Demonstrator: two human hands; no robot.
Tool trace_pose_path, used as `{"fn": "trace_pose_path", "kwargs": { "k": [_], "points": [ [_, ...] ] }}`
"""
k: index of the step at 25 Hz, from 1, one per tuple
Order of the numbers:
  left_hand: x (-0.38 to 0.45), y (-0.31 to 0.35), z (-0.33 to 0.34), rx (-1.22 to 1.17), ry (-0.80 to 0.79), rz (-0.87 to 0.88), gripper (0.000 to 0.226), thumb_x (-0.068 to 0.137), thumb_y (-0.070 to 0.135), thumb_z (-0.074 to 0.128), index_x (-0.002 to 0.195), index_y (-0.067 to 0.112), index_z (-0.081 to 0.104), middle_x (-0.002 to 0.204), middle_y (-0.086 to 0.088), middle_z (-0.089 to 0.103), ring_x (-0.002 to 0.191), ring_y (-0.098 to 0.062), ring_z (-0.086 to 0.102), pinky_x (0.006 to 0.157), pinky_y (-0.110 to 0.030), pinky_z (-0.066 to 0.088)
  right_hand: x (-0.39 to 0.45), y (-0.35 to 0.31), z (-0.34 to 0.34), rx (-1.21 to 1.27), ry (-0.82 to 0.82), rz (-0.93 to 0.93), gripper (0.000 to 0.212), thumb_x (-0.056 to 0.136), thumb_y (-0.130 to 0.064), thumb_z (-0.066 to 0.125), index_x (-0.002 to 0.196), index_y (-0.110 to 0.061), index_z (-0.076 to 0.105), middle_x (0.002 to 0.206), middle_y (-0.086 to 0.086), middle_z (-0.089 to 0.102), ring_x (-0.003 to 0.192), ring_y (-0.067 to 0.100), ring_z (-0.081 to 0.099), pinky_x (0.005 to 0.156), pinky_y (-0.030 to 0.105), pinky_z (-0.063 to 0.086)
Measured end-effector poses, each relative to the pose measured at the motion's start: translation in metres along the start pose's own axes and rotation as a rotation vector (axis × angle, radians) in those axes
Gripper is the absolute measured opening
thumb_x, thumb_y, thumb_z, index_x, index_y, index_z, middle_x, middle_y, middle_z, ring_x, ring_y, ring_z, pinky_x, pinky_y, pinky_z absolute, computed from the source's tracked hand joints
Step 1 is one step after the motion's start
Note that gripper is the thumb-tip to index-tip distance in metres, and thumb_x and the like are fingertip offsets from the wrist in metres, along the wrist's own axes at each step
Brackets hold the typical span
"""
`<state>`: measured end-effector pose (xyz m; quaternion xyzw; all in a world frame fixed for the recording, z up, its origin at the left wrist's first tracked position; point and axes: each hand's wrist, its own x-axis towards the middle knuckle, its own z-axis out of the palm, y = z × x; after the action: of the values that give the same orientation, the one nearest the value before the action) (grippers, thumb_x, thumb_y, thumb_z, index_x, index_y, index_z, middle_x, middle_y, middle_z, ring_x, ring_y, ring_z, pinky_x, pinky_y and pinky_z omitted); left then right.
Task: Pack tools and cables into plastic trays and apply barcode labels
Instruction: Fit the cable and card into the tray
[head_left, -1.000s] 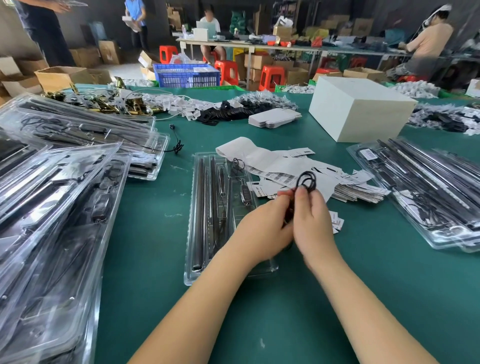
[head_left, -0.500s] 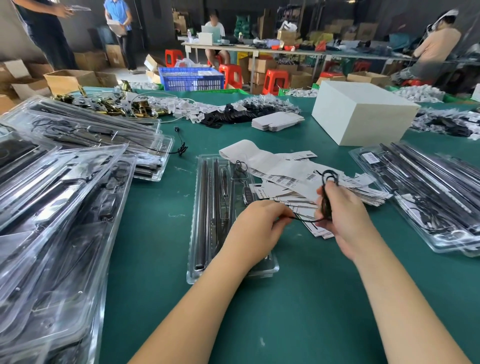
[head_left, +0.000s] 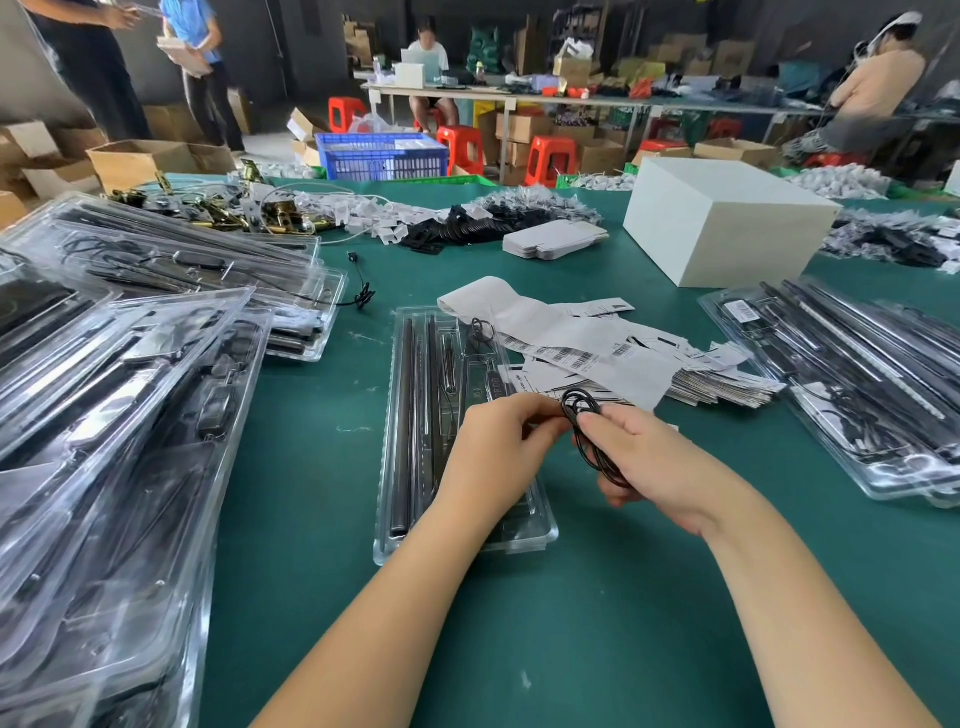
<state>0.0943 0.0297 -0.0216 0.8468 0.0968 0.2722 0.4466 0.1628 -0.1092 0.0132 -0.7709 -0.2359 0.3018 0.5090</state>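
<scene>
A clear plastic tray lies lengthwise on the green table in front of me, with long black rods and small tools set in its slots. Just above its right side, both my hands work a thin black cable wound into small loops. My left hand pinches one end of the cable at its fingertips. My right hand grips the coiled loops, which stick out above its fingers. Behind the hands lies a strip of white barcode labels over a heap of printed cards.
Stacks of packed clear trays fill the left side, and more trays lie at the right. A white box stands at the back right. Loose black cables, white tags and brass parts lie along the far edge. People work beyond the table.
The hands pulled apart with a cable strand stretched between them, then came back together. The coil in my right hand now sits lower and closer to my left hand.
</scene>
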Motion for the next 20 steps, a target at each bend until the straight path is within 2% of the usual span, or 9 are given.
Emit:
{"fn": "trace_pose_path", "kwargs": {
  "k": [4, 8, 13, 16, 20],
  "points": [
    [0.0, 0.0, 0.0, -0.021, -0.033, -0.054, 0.011, 0.084, 0.024, 0.069, 0.088, 0.034, 0.065, 0.072, 0.014, 0.068, 0.067, 0.002, 0.061, 0.07, -0.02, 0.05, 0.001, 0.0, 0.001, 0.011, 0.051, 0.042, 0.024, 0.101, -0.029, 0.042, 0.083, -0.014, 0.046, 0.061, 0.0, 0.036, 0.037, 0.011, 0.033, 0.044, 0.023, 0.037],
    [0.0, -0.001, -0.004, -0.113, -0.047, -0.116, 0.021, 0.081, 0.021, 0.071, 0.092, 0.036, 0.06, 0.072, 0.012, 0.071, 0.068, -0.002, 0.065, 0.072, -0.02, 0.052, 0.005, 0.004, 0.004, -0.001, 0.075, 0.084, 0.028, 0.101, -0.032, 0.041, 0.078, -0.017, 0.048, 0.06, 0.0, 0.034, 0.036, 0.009, 0.033, 0.044, 0.021, 0.034],
    [0.0, 0.0, -0.004, -0.119, -0.038, -0.112, 0.019, 0.081, 0.018, 0.07, 0.087, 0.034, 0.06, 0.07, 0.012, 0.072, 0.066, 0.001, 0.066, 0.066, -0.014, 0.052, 0.007, 0.008, 0.009, -0.049, 0.065, 0.043, 0.041, 0.093, -0.053, 0.05, 0.076, -0.016, 0.047, 0.046, -0.009, 0.03, 0.035, 0.01, 0.03, 0.039, 0.02, 0.029],
    [-0.001, 0.0, -0.005, -0.129, -0.057, -0.105, 0.03, 0.079, 0.008, 0.067, 0.089, 0.035, 0.061, 0.072, 0.016, 0.072, 0.069, 0.003, 0.066, 0.064, -0.007, 0.046, 0.006, 0.009, 0.009, -0.084, -0.004, 0.0, 0.038, 0.087, -0.051, 0.061, 0.071, -0.02, 0.046, 0.05, -0.008, 0.03, 0.039, 0.011, 0.026, 0.039, 0.021, 0.026],
    [0.0, 0.001, -0.005, -0.156, -0.087, -0.12, 0.034, 0.078, 0.005, 0.067, 0.097, 0.033, 0.064, 0.077, 0.018, 0.073, 0.076, 0.003, 0.067, 0.068, -0.011, 0.049, 0.007, 0.011, 0.005, -0.299, 0.0, -0.058, 0.033, 0.094, -0.04, 0.054, 0.069, -0.021, 0.044, 0.045, -0.012, 0.037, 0.04, 0.01, 0.033, 0.041, 0.022, 0.029]
  ]
}}
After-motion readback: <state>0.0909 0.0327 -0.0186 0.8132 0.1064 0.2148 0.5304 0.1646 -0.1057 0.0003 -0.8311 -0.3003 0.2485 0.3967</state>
